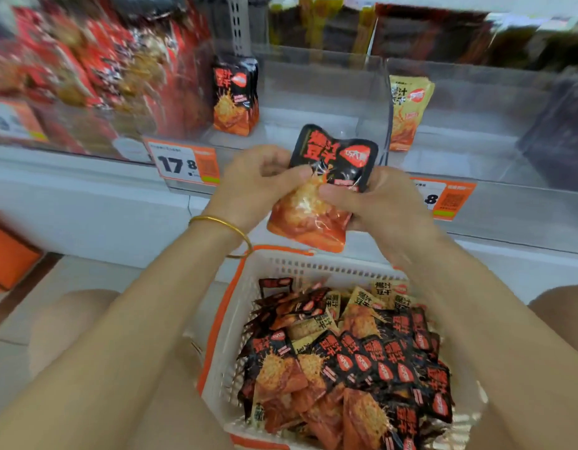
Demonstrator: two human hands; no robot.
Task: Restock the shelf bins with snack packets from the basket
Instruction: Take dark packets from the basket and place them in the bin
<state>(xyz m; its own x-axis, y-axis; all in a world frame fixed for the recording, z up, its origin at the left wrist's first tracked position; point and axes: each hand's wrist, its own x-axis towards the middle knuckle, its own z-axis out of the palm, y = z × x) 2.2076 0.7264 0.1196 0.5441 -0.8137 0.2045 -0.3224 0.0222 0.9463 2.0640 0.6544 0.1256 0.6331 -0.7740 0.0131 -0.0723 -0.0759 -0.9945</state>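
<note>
Your left hand (251, 180) and right hand (372, 203): both pinch one black-and-red foil snack packet (333, 164), held above white slotted plastic basket (313, 266). Basket: heap of black-red packets (346, 358), few tan, too many to count. Middle clear plastic bin (323, 79): small upright black-red stack (235, 95). Right clear bin (476, 92): tan packets (409, 108).

Left wrist: is wearing a thin, smooth gold bangle (227, 224), sitting loosely just behind the left hand (248, 186).
Forearms: both are showing bare along their whole visible length.
Right hand (375, 203): is showing bare fingers and a bare wrist.
Knees: left knee (73, 319) and right knee (560, 306) are showing bare.
</note>
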